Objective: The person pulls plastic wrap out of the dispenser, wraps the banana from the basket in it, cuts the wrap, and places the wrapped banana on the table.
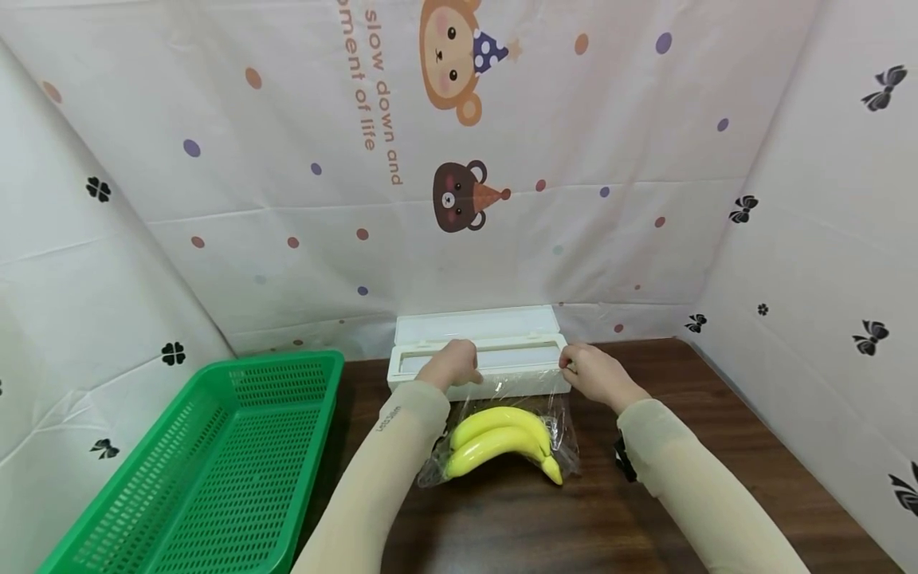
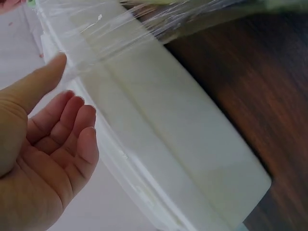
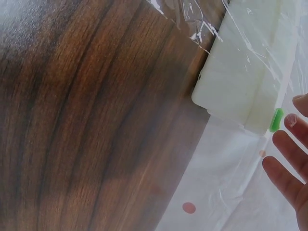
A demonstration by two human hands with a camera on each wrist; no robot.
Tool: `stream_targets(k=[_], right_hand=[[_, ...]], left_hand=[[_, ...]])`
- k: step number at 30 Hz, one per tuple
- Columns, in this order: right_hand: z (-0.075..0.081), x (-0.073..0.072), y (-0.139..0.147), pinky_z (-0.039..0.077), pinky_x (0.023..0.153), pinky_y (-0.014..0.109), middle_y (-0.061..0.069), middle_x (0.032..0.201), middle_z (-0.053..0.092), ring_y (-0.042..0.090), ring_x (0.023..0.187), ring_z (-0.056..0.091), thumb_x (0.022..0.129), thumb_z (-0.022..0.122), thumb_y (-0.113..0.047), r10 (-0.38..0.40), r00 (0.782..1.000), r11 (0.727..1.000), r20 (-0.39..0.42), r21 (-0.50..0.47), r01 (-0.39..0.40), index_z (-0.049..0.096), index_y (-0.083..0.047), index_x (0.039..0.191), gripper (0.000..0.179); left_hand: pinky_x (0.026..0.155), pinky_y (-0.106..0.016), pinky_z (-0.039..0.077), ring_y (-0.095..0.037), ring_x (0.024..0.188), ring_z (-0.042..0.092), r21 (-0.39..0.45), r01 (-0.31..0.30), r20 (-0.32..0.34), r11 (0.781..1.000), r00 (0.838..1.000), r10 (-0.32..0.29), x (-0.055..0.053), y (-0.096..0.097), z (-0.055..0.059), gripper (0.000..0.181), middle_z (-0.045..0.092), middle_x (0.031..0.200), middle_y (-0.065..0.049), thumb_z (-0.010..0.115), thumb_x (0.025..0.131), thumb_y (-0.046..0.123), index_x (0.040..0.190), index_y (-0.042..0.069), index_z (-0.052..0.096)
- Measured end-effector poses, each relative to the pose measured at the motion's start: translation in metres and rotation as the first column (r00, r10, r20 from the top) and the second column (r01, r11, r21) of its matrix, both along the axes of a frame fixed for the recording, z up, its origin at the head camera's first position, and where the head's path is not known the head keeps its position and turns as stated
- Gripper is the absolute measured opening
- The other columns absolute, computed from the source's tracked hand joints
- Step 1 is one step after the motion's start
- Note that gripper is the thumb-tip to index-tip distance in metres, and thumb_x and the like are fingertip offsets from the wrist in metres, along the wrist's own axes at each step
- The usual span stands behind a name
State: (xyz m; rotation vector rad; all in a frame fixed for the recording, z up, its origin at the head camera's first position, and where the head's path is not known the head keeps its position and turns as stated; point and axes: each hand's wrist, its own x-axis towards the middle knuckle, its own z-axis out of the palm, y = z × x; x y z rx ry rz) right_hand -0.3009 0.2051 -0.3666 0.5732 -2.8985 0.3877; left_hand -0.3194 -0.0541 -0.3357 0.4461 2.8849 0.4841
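Note:
A white plastic wrap dispenser lies with its lid raised at the back of the table. Clear plastic wrap runs from its front, around a bunch of yellow bananas. My left hand is over the dispenser's left half; in the left wrist view its thumb stands apart from loosely curled fingers, beside drawn-together wrap. At the right end, my right hand pinches the wrap's edge between thumb and index finger, close by a small green slider. Its other fingers stretch out in the right wrist view.
A green perforated plastic basket stands at the left of the dark wooden table. White printed cloth hangs behind the table and on both sides.

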Motion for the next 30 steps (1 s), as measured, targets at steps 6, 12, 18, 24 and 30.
stream_targets(k=[6, 12, 18, 24, 30], right_hand=[[-0.003, 0.001, 0.001, 0.046, 0.064, 0.034, 0.005, 0.091, 0.061, 0.015, 0.071, 0.052, 0.091, 0.058, -0.015, 0.006, 1.0, 1.0, 0.024, -0.029, -0.005, 0.063, -0.01, 0.095, 0.008], [-0.004, 0.001, 0.004, 0.043, 0.062, 0.032, 0.001, 0.081, 0.059, 0.013, 0.066, 0.049, 0.091, 0.057, -0.013, 0.024, 0.999, 0.998, 0.026, -0.057, -0.023, 0.062, -0.01, 0.094, 0.006], [-0.003, 0.002, 0.005, 0.046, 0.063, 0.033, 0.007, 0.089, 0.064, 0.013, 0.066, 0.051, 0.092, 0.055, -0.011, 0.024, 0.998, 0.997, 0.064, -0.079, -0.019, 0.063, -0.004, 0.107, 0.019], [-0.002, 0.002, 0.007, 0.045, 0.062, 0.032, 0.012, 0.097, 0.066, 0.013, 0.068, 0.053, 0.093, 0.053, -0.01, 0.033, 0.996, 0.995, 0.08, -0.095, -0.025, 0.063, 0.0, 0.113, 0.025], [-0.001, 0.004, 0.009, 0.04, 0.059, 0.03, 0.013, 0.097, 0.066, 0.013, 0.062, 0.047, 0.093, 0.053, -0.009, 0.042, 0.996, 0.995, 0.085, -0.098, -0.033, 0.064, 0.001, 0.113, 0.025]], left_hand=[[0.057, -0.027, 0.038, -0.013, 0.056, 0.034, 0.045, 0.034, -0.01, 0.998, 0.999, -0.033, -0.001, -0.009, -0.008, 0.016, 0.044, 0.067, 0.0, 0.056, 0.088, 0.003, 0.074, 0.009, 0.053], [0.069, -0.032, 0.046, -0.018, 0.075, 0.052, 0.166, 0.035, 0.02, 0.986, 0.999, -0.039, 0.006, -0.019, -0.001, 0.02, 0.059, 0.096, -0.009, 0.058, 0.09, 0.006, 0.11, 0.001, 0.059], [0.074, -0.034, 0.049, -0.018, 0.081, 0.058, 0.203, 0.031, 0.034, 0.979, 0.999, -0.039, 0.012, -0.028, 0.006, 0.021, 0.061, 0.095, -0.007, 0.06, 0.09, 0.01, 0.11, 0.004, 0.062], [0.075, -0.034, 0.05, -0.017, 0.077, 0.058, 0.226, 0.002, 0.039, 0.974, 0.999, -0.011, 0.019, -0.036, 0.011, 0.02, 0.062, 0.095, -0.007, 0.06, 0.091, 0.01, 0.11, 0.004, 0.064], [0.072, -0.033, 0.049, -0.017, 0.074, 0.057, 0.248, -0.04, 0.032, 0.968, 0.999, 0.033, 0.024, -0.045, 0.013, 0.019, 0.062, 0.093, -0.007, 0.061, 0.09, 0.009, 0.108, 0.005, 0.064]])
